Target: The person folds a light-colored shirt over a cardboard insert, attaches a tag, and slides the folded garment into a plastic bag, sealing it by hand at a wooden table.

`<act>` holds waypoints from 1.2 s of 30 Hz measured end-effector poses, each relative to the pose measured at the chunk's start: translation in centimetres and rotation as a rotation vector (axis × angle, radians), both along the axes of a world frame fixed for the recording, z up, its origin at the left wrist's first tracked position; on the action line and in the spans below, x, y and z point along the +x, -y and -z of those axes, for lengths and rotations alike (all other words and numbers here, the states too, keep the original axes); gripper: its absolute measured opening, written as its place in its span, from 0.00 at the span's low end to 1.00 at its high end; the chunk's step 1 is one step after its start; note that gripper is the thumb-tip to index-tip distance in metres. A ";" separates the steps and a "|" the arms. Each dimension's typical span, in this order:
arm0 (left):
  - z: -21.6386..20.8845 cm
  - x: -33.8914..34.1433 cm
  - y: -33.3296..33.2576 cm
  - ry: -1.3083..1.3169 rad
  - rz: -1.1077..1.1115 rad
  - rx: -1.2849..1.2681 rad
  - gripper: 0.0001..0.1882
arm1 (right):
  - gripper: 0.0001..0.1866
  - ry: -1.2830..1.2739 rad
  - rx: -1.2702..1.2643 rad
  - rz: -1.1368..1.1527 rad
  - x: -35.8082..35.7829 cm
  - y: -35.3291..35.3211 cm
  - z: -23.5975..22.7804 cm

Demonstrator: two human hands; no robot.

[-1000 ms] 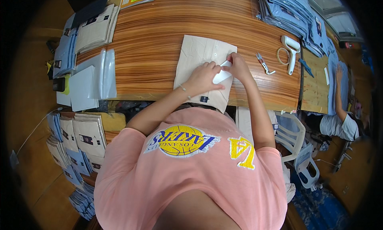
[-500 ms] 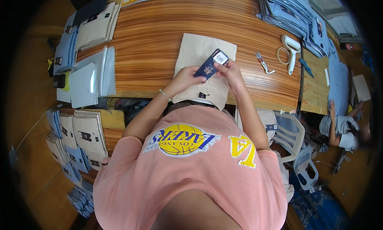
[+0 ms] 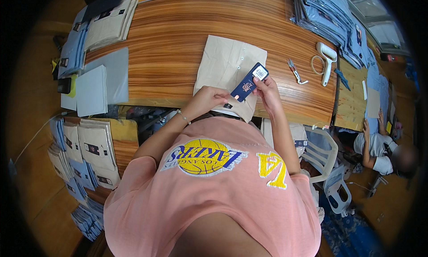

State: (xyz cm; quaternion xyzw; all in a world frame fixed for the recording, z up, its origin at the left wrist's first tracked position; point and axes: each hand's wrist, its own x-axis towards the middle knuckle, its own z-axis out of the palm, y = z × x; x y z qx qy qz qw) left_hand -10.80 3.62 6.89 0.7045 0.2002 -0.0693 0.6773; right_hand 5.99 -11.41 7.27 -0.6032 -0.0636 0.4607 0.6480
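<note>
A folded beige shirt (image 3: 220, 56) lies buttons up on the wooden table in front of me, its near edge reaching my lap. Over it my right hand (image 3: 267, 91) grips a navy hang tag (image 3: 246, 87) with a white barcode sticker at its upper end. The tag tilts, its lower end pointing left toward me. Just left of that end is my left hand (image 3: 213, 98), thumb and fingertips pinched together. Whatever is between those fingertips is too small to make out. A small dark label (image 3: 228, 106) shows on the shirt below the tag.
Right of the shirt lie thread snips (image 3: 294, 71), a tape ring (image 3: 317, 64) and a white lint roller (image 3: 327, 63). Bagged blue shirts (image 3: 321, 23) are piled at far right. Left are white boards (image 3: 91, 91) and beige shirts (image 3: 110, 27). A co-worker (image 3: 374, 145) is at right.
My left hand has let go of the tag's lower end and moved slightly left and nearer me. My right hand has carried the tag right and nearer me.
</note>
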 end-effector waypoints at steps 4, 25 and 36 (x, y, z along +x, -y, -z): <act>0.0 0.4 0.2 0.028 0.052 0.042 0.09 | 0.06 0.027 -0.005 -0.062 -0.1 0.4 -0.2; -2.6 -14.0 -20.9 0.054 -0.813 1.393 0.28 | 0.28 1.103 -0.216 -0.031 0.6 -6.9 -1.0; 4.7 -23.9 -30.1 -0.288 -0.811 0.785 0.11 | 0.18 1.312 0.419 -0.953 -20.3 -31.9 3.1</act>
